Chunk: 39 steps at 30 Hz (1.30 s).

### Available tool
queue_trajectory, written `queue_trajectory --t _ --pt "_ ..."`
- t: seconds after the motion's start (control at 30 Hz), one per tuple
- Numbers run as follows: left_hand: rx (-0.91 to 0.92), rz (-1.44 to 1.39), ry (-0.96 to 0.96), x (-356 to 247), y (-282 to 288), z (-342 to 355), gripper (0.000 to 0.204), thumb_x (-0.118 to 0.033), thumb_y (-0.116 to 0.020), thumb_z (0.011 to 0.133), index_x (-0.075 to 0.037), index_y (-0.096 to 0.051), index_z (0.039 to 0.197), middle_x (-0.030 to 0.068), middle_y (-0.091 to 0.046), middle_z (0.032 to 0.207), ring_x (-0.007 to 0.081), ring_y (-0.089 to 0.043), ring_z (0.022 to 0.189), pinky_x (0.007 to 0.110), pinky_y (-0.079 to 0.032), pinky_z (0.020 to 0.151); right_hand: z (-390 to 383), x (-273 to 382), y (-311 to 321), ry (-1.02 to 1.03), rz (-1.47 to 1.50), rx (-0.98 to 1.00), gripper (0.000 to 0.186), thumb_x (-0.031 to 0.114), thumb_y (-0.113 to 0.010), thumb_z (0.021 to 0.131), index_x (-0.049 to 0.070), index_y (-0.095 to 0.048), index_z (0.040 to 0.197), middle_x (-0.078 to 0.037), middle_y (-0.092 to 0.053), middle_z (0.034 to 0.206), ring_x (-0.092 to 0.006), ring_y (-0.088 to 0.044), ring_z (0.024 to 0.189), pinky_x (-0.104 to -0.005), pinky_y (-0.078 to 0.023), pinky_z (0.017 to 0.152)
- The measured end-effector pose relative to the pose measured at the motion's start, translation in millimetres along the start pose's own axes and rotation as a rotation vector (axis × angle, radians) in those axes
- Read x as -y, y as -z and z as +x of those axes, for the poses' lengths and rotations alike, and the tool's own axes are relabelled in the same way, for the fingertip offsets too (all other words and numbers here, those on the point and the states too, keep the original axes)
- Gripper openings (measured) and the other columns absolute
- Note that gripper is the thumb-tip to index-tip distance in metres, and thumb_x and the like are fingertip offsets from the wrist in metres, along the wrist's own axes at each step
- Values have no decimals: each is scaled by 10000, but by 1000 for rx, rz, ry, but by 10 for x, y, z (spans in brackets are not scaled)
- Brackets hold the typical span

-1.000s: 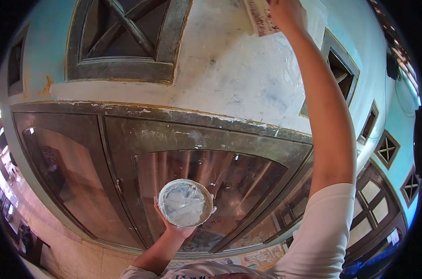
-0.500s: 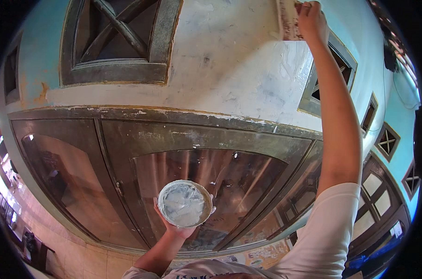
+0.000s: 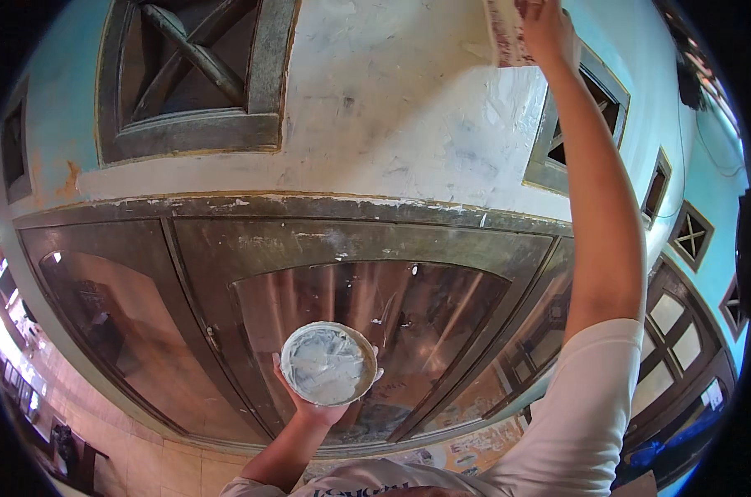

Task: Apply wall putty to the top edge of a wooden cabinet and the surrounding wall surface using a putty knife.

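My left hand (image 3: pixel 316 412) is wrapped round a shallow round tub (image 3: pixel 371 383) from below, low in front of the glazed door. White putty (image 3: pixel 327 364) with a smeared, uneven surface fills much of the tub. High at the upper right, my right hand (image 3: pixel 551 37) grips a wide flat putty spreader (image 3: pixel 506 35), pale with reddish-brown stains. The spreader is up at the wall (image 3: pixel 392 108), which carries patchy white and grey coating; its upper part runs out of the picture. Whether its edge touches the wall I cannot tell.
Dark wooden vents with crossed bars (image 3: pixel 193 132) are set in the wall at left and right. Below runs a brown door frame (image 3: pixel 367 213) flecked with white, above glass panes (image 3: pixel 375 306). Tiled floor (image 3: pixel 156 464) lies at lower left, stained sheeting (image 3: pixel 475 447) at the door's foot.
My right hand and the spreader have shifted slightly up and left in the picture. The wall and vents have also slid a little left as the view turned. The tub stays in my left hand.
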<state>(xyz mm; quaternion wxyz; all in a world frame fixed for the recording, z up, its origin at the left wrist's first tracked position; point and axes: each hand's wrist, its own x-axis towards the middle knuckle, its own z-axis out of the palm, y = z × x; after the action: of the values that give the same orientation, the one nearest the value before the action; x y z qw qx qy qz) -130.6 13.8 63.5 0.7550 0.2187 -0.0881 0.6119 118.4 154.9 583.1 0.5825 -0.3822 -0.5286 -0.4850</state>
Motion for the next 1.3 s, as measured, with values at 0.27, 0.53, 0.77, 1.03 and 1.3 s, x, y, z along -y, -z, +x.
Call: queue_trajectory --t 0.27,0.53,0.77,1.03,1.3 --pt "41 16 -3 36 -18 0 974 -891 -352 799 -180 -437 1460 133 -459 1481 469 -435 1336 651 -350 1085 -33 261 589 -13 -3 112 314 288 -510 950 -2 -597 1033 -232 -661 957 -427 -631 901 -496 -511 800" --pt "55 62 33 137 -55 -3 935 -877 -363 809 -191 -470 1437 89 -490 1460 389 -466 1328 629 -329 1107 15 542 945 -4 359 206 181 127 -601 897 -12 -577 1011 -158 -631 853 -241 -644 825 -376 -513 723" --pt "-70 -7 -52 208 130 22 930 -880 -359 807 -208 -465 1442 73 -484 1465 362 -459 1338 620 -329 1111 -294 988 1179 639 238 -55 143 114 -666 941 32 -709 1051 -110 -689 924 -191 -660 790 -291 -506 676" --pt "-12 9 11 338 8 31 948 -884 -346 803 -196 -458 1444 81 -481 1469 387 -466 1336 652 -344 1089 -428 852 890 372 533 40 167 123 -638 969 16 -682 1090 -127 -698 920 -175 -677 781 -297 -523 664" --pt "-69 -6 -12 342 -32 5 997 -914 -357 767 -190 -449 1447 118 -475 1472 435 -450 1338 682 -342 1072 -462 933 679 344 726 226 310 -48 -597 893 8 -627 1197 -129 -661 1121 -183 -670 969 -279 -529 839"
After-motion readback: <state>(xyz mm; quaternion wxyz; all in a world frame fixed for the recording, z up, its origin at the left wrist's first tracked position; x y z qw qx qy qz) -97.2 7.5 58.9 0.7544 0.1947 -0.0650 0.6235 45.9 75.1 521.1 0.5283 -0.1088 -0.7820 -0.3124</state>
